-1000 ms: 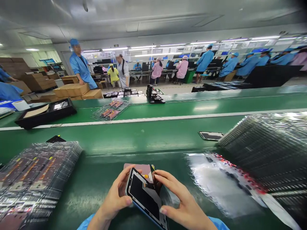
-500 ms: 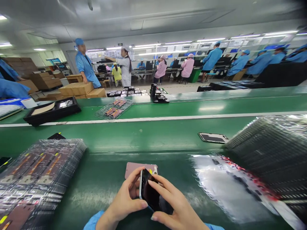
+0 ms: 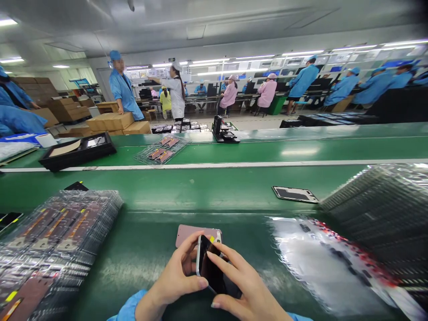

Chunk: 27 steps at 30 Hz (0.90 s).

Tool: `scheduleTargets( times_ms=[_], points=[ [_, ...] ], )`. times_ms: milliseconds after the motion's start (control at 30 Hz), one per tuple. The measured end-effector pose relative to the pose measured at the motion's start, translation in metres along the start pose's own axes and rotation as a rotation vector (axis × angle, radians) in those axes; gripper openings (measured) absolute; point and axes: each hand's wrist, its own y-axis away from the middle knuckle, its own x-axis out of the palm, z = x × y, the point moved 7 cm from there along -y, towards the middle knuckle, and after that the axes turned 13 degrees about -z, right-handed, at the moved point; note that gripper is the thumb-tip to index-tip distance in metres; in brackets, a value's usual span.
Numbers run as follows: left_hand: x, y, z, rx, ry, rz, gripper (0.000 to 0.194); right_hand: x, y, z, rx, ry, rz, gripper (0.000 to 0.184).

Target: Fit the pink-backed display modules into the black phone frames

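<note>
Both hands grip a smartphone (image 3: 214, 272) with a dark glossy screen and a silver edge, tilted above the dark green work surface. My left hand (image 3: 179, 276) is wrapped round its left edge, thumb low on the side. On the other side, my right hand (image 3: 245, 285) has fingers laid across the screen and the thumb at the lower end. Just beyond the hands lies a pinkish flat panel (image 3: 190, 234) with a yellow tab, partly hidden by the fingers and phone.
Stacked clear trays (image 3: 67, 227) with pinkish panels stand at left. Clear plastic sheets (image 3: 310, 263) lie at right beside another tall tray stack (image 3: 384, 214). A phone-shaped part (image 3: 294, 194) rests farther back. Across the green belt are a black box (image 3: 76, 151) and a black fixture (image 3: 223, 131).
The view has shifted slightly, so the surroundings appear a little farther right. Both hands keep the same grip on the smartphone.
</note>
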Motion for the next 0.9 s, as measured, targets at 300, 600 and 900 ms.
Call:
scheduleTargets(
  times_ms=[300,600,900],
  points=[
    [-0.0039,0.0028,0.0025,0.042,-0.098,-0.017,0.08,0.0028,0.0003,0.0009,-0.015,0.018,0.012,0.064],
    [-0.0006,0.0031,-0.0007,0.026,-0.11,0.012,0.08,0.0007,-0.0013,0.0066,-0.045,0.032,0.005,0.06],
    [-0.0038,0.0053,0.0025,0.007,-0.152,0.018,0.085,0.0,-0.0023,0.0055,-0.036,-0.009,0.011,0.059]
  ],
)
